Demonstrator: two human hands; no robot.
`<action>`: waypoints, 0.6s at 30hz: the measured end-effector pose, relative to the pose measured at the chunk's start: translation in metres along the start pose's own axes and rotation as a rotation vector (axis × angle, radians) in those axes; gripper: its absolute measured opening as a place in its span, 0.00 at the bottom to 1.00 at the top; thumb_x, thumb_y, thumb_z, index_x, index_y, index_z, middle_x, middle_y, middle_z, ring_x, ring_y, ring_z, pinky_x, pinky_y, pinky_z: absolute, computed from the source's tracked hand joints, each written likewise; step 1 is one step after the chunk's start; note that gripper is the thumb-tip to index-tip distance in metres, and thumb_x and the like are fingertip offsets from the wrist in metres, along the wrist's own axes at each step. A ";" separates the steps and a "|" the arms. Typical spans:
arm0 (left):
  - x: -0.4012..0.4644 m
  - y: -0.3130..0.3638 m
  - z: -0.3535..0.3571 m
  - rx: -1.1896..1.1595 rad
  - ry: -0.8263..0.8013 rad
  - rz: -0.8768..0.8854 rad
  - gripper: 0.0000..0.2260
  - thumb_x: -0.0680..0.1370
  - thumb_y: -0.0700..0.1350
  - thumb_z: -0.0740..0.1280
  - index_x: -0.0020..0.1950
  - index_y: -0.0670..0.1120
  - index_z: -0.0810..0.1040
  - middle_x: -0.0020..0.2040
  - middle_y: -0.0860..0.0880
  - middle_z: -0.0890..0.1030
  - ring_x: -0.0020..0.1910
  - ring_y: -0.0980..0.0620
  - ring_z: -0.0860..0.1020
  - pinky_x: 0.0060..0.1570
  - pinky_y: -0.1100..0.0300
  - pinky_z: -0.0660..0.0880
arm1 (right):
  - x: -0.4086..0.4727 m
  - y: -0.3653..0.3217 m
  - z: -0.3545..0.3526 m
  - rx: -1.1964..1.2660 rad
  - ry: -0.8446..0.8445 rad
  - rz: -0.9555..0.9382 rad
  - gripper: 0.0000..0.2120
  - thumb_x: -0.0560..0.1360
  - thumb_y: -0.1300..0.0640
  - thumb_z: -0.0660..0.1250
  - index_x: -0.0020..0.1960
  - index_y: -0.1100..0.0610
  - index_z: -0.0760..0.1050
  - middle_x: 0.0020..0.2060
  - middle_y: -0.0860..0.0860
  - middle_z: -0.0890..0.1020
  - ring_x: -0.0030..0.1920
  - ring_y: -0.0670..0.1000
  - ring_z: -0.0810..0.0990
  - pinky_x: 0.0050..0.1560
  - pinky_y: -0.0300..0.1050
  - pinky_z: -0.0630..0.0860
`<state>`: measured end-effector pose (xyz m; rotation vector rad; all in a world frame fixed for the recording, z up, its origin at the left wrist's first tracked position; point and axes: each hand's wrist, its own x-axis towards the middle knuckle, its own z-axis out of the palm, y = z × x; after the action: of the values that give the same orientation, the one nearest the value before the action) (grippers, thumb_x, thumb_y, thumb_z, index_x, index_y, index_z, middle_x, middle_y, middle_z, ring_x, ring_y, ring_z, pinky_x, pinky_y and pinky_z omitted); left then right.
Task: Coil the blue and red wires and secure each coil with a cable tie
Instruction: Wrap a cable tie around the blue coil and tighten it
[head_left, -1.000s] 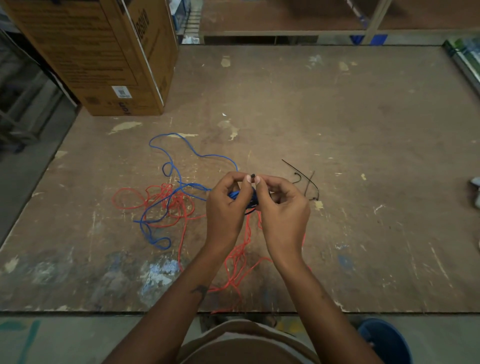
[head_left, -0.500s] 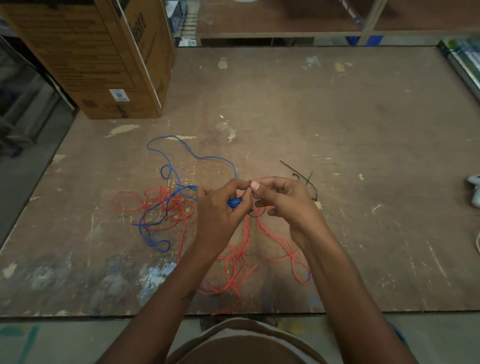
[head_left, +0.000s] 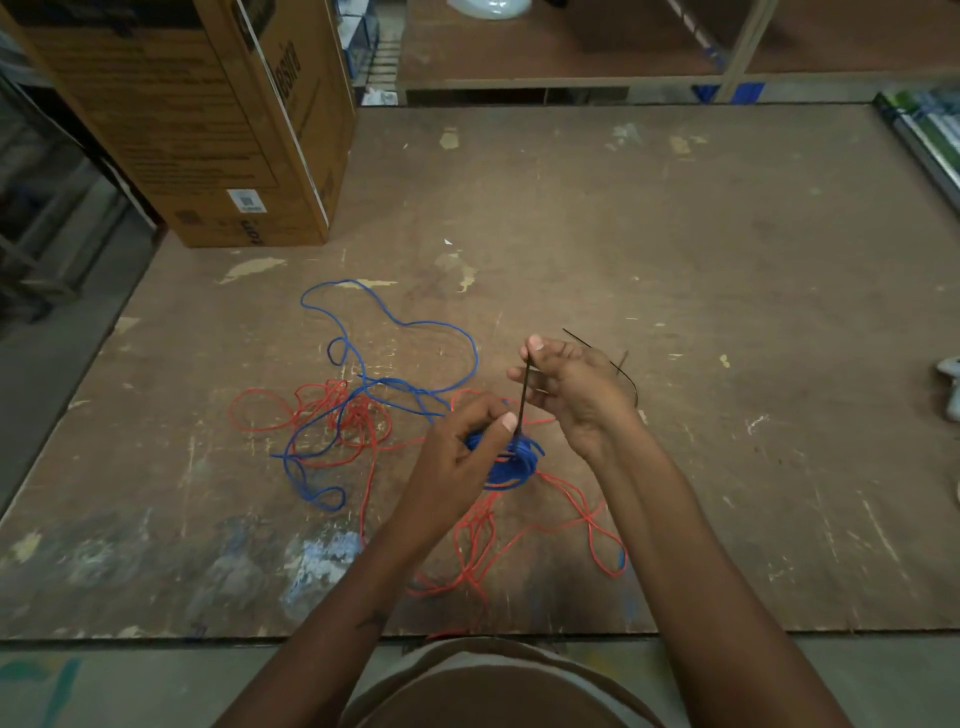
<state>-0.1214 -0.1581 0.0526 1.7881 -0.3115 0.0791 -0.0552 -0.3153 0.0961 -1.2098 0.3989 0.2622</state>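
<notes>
My left hand (head_left: 462, 441) grips a small coil of blue wire (head_left: 511, 465) above the worn brown board (head_left: 675, 312). A black cable tie (head_left: 523, 395) runs up from the coil, and my right hand (head_left: 566, 384) pinches its tail between thumb and fingers, held higher than the coil. The rest of the blue wire (head_left: 384, 322) trails off in loose loops to the left. The red wire (head_left: 483, 525) lies tangled on the board, partly under the blue one and under my hands.
Spare black cable ties (head_left: 618, 366) lie just behind my right hand. A large cardboard box (head_left: 218, 119) stands at the back left. A shelf frame (head_left: 571, 47) runs along the far edge. A white object (head_left: 953, 384) sits at the right edge.
My hands have drawn apart: the right hand rose up and right, pulling the cable tie's tail out, while the left hand dropped lower with the blue coil.
</notes>
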 end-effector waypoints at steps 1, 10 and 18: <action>-0.001 -0.002 0.001 -0.011 -0.008 -0.019 0.12 0.86 0.46 0.64 0.45 0.41 0.75 0.41 0.45 0.75 0.44 0.46 0.74 0.49 0.47 0.71 | 0.002 0.002 0.004 0.044 0.030 -0.025 0.06 0.84 0.60 0.68 0.49 0.58 0.78 0.36 0.46 0.84 0.34 0.46 0.86 0.36 0.39 0.80; 0.009 0.003 -0.008 -0.139 0.146 -0.118 0.10 0.81 0.37 0.68 0.41 0.44 0.73 0.36 0.56 0.77 0.37 0.62 0.74 0.41 0.68 0.70 | 0.003 0.008 0.034 -0.019 -0.046 -0.077 0.14 0.86 0.50 0.66 0.53 0.61 0.80 0.41 0.53 0.87 0.35 0.51 0.85 0.40 0.45 0.81; 0.026 -0.007 -0.021 -0.150 0.201 -0.109 0.12 0.80 0.37 0.69 0.38 0.43 0.72 0.34 0.49 0.75 0.36 0.57 0.74 0.41 0.64 0.70 | -0.002 0.030 0.029 -0.097 -0.175 -0.226 0.10 0.81 0.61 0.73 0.55 0.69 0.84 0.42 0.59 0.87 0.43 0.56 0.85 0.46 0.43 0.83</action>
<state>-0.0924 -0.1409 0.0564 1.6294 -0.0735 0.1537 -0.0645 -0.2774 0.0800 -1.3032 0.0968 0.1921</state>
